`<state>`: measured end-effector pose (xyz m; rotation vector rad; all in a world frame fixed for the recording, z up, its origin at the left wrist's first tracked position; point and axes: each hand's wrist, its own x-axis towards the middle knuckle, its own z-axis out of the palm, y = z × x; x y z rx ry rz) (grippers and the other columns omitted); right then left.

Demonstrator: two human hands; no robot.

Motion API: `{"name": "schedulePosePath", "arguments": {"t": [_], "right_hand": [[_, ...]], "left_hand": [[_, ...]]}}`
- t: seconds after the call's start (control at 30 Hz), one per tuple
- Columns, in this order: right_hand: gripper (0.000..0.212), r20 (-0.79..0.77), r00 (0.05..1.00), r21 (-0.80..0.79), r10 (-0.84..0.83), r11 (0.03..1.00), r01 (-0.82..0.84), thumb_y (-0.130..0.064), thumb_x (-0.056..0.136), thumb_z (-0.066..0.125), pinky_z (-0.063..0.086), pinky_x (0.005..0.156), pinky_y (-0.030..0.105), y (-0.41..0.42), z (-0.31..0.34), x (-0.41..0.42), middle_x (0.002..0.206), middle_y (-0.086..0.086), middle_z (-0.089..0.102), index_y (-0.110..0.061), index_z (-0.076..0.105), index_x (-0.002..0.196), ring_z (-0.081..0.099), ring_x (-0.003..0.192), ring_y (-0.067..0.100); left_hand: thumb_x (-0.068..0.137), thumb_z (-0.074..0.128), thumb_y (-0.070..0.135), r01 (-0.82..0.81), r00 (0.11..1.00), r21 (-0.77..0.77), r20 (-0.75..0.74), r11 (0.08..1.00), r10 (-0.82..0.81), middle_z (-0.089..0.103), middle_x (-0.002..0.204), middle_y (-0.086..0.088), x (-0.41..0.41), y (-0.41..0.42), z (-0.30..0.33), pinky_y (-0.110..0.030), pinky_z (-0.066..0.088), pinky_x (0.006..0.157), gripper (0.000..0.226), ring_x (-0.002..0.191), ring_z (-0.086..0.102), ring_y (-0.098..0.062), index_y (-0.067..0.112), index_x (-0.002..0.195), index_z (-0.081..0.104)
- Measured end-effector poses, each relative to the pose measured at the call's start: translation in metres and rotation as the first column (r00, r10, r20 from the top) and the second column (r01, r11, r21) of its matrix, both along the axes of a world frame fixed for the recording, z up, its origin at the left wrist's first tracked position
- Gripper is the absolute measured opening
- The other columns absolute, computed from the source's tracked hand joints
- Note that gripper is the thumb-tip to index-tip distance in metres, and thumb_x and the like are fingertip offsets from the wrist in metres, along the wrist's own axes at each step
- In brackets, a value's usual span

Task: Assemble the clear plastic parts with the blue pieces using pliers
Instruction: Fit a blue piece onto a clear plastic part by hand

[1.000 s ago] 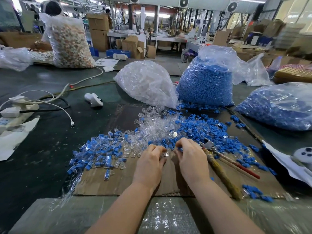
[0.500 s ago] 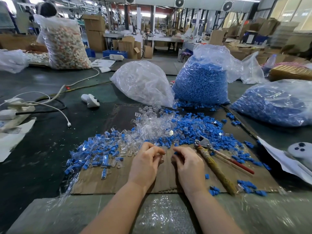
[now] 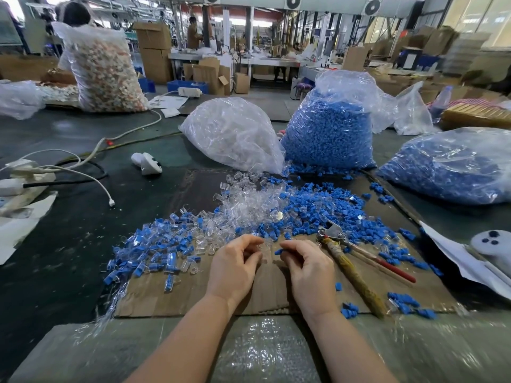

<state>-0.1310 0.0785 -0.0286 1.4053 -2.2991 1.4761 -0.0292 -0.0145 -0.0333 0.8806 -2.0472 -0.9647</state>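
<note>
A cardboard sheet (image 3: 265, 302) lies at frame centre on the bench (image 3: 69, 244). Loose parts (image 3: 249, 208) are heaped on its upper half, with pliers (image 3: 351, 266) on its right side. Three filled bags (image 3: 232, 134) stand above it, from centre to right. A power strip (image 3: 25, 183) lies at far left.

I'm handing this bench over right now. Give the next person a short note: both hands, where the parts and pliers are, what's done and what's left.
Left hand: fingers curled, apparently pinching a small clear plastic part, which is hard to make out.
Right hand: pinches a small blue plastic piece.
Metal pliers with wrapped handles: lying untouched on the brown cardboard sheet, right of the right hand.
Done: a heap of assembled clear-and-blue pieces lies to the left.
Left: join the held pair, then work through the loose clear parts and loose blue pieces ahead; full bags stand behind.
</note>
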Motion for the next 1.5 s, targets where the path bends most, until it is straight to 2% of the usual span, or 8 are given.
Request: {"name": "schedulePosePath", "arguments": {"t": [0.07, 0.17, 0.3, 0.47, 0.73, 0.9, 1.07, 1.5], "right_hand": [[0.015, 0.024, 1.000, 0.001, 0.007, 1.000, -0.007, 0.000, 0.083, 0.065, 0.041, 0.077, 0.005, 0.000, -0.001, 0.000, 0.087, -0.004, 0.067, -0.009, 0.071, 0.094, 0.059, 0.081, 0.006], [0.009, 0.050, 0.999, 0.023, 0.015, 1.000, -0.016, -0.008, 0.085, 0.066, 0.047, 0.075, 0.015, -0.001, -0.003, 0.000, 0.085, -0.006, 0.068, -0.013, 0.071, 0.090, 0.061, 0.080, 0.007], [0.002, 0.060, 0.998, 0.044, 0.024, 0.999, -0.027, -0.016, 0.085, 0.068, 0.043, 0.070, 0.011, -0.002, -0.005, 0.000, 0.077, -0.013, 0.063, -0.017, 0.068, 0.084, 0.059, 0.075, 0.005], [0.013, 0.005, 1.000, 0.127, 0.017, 0.992, -0.017, -0.028, 0.087, 0.064, 0.036, 0.065, 0.004, -0.003, -0.007, 0.000, 0.070, -0.020, 0.054, -0.031, 0.056, 0.078, 0.050, 0.069, -0.009], [0.014, -0.031, 0.999, 0.187, 0.025, 0.982, -0.018, -0.033, 0.088, 0.062, 0.033, 0.059, 0.014, -0.004, -0.008, 0.000, 0.068, -0.015, 0.056, -0.028, 0.057, 0.076, 0.050, 0.065, 0.001], [0.011, -0.014, 0.998, 0.116, 0.057, 0.992, -0.055, -0.030, 0.083, 0.069, 0.048, 0.073, 0.023, -0.004, -0.007, 0.001, 0.081, -0.011, 0.065, -0.020, 0.068, 0.088, 0.058, 0.077, 0.006], [0.022, -0.044, 0.993, 0.062, 0.108, 0.993, -0.105, -0.017, 0.082, 0.072, 0.051, 0.076, 0.029, -0.002, -0.003, 0.003, 0.086, -0.018, 0.057, -0.021, 0.067, 0.103, 0.056, 0.079, 0.005], [0.017, -0.087, 0.989, 0.049, 0.121, 0.992, -0.117, -0.012, 0.081, 0.071, 0.052, 0.075, 0.029, -0.002, -0.001, 0.004, 0.086, -0.017, 0.057, -0.019, 0.071, 0.097, 0.058, 0.080, 0.007]], "left_hand": [[0.084, 0.065, 0.007, 0.004, 1.000, 0.030, -0.004, 1.000, -0.004, 0.066, 0.084, 0.012, 0.000, -0.001, 0.000, -0.010, 0.048, 0.077, 0.021, 0.080, 0.062, 0.001, 0.024, 0.095, 0.068], [0.085, 0.064, 0.012, 0.013, 1.000, 0.036, 0.002, 0.999, -0.013, 0.065, 0.079, 0.014, 0.000, 0.000, 0.000, -0.006, 0.045, 0.070, 0.018, 0.075, 0.060, 0.002, 0.030, 0.084, 0.063], [0.086, 0.064, 0.012, 0.024, 1.000, 0.062, -0.014, 0.998, -0.024, 0.062, 0.073, 0.012, 0.001, 0.000, 0.002, -0.008, 0.043, 0.065, 0.020, 0.070, 0.057, 0.004, 0.030, 0.079, 0.059], [0.086, 0.063, 0.010, 0.069, 0.998, 0.032, 0.007, 0.997, -0.069, 0.062, 0.076, 0.016, 0.002, 0.002, 0.005, -0.005, 0.043, 0.068, 0.029, 0.075, 0.056, 0.010, 0.038, 0.089, 0.058], [0.084, 0.065, 0.007, 0.139, 0.990, 0.064, -0.019, 0.988, -0.138, 0.066, 0.077, 0.010, 0.004, 0.004, 0.008, -0.005, 0.045, 0.067, 0.031, 0.073, 0.059, 0.003, 0.037, 0.082, 0.060], [0.087, 0.060, 0.007, 0.139, 0.990, 0.111, -0.038, 0.984, -0.135, 0.065, 0.080, 0.009, 0.004, 0.004, 0.010, -0.006, 0.044, 0.068, 0.027, 0.075, 0.059, 0.002, 0.034, 0.084, 0.059], [0.088, 0.060, 0.007, 0.138, 0.990, 0.150, -0.054, 0.979, -0.132, 0.065, 0.083, 0.005, 0.004, 0.003, 0.010, -0.008, 0.046, 0.068, 0.023, 0.076, 0.061, -0.003, 0.029, 0.087, 0.061], [0.086, 0.061, 0.006, 0.147, 0.989, 0.143, -0.048, 0.979, -0.142, 0.066, 0.076, 0.005, 0.003, 0.002, 0.010, -0.008, 0.046, 0.064, 0.027, 0.070, 0.061, -0.001, 0.033, 0.081, 0.059]]}}
